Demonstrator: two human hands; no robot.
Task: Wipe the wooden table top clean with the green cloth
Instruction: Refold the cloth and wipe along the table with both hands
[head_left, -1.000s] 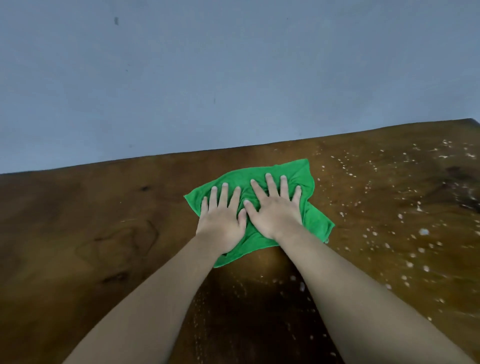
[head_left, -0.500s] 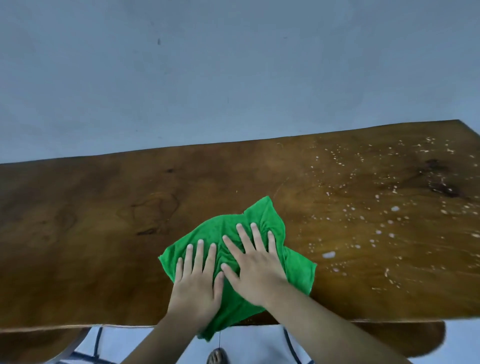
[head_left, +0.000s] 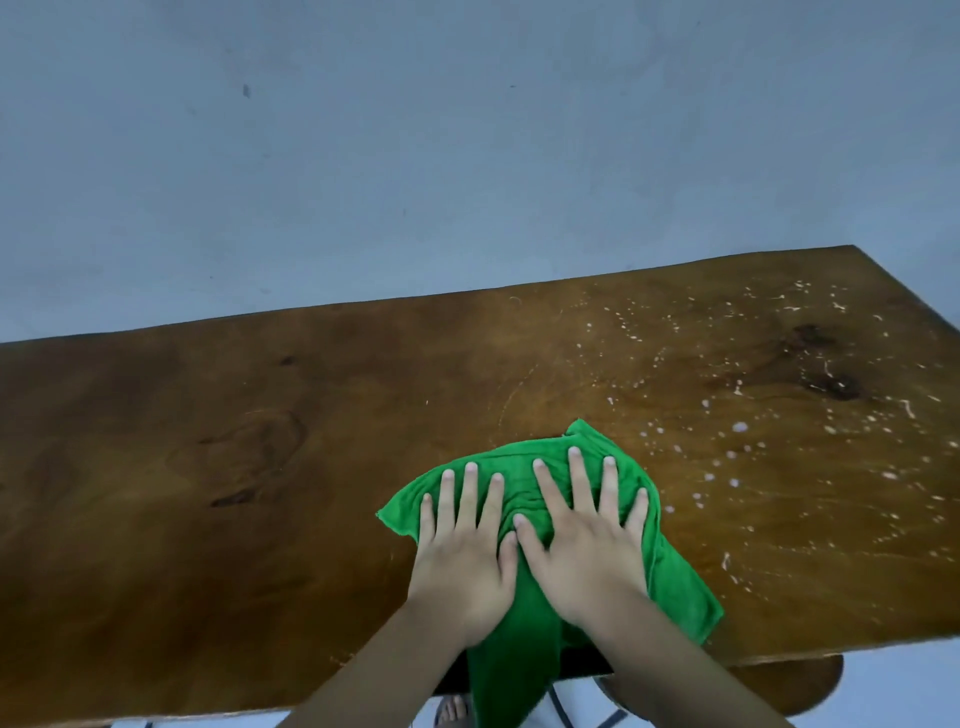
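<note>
- Currently, my left hand (head_left: 462, 566) lies flat on the green cloth (head_left: 680, 587), fingers straight and slightly spread, palm down. It grips nothing; it presses the fabric onto the wood.
- Likewise, my right hand (head_left: 587, 561) lies flat on the same cloth, just beside the left, fingers straight and fanned wider. It presses and does not pinch.
- Thumbs: the two thumbs touch or nearly touch at the middle of the cloth; I cannot tell which.
- Cloth position: it is bunched and wrinkled under both palms, near the front edge of the wooden table top (head_left: 208, 467), right of its centre. One corner points away from me beyond my right fingertips. A fold hangs down over the front edge between my forearms.
- Surface, right side: white droplets (head_left: 737, 427) and streaks are scattered over the wood to the right of the cloth, reaching the far right corner. A dark knot (head_left: 831, 384) sits among them.
- Surface, left side: the wood shows grain and dark marks, with no white specks visible.
- Background: a plain blue-grey wall (head_left: 467, 156) stands behind the table's far edge.
- Below the front edge: a foot (head_left: 454, 709) shows on a light floor.
</note>
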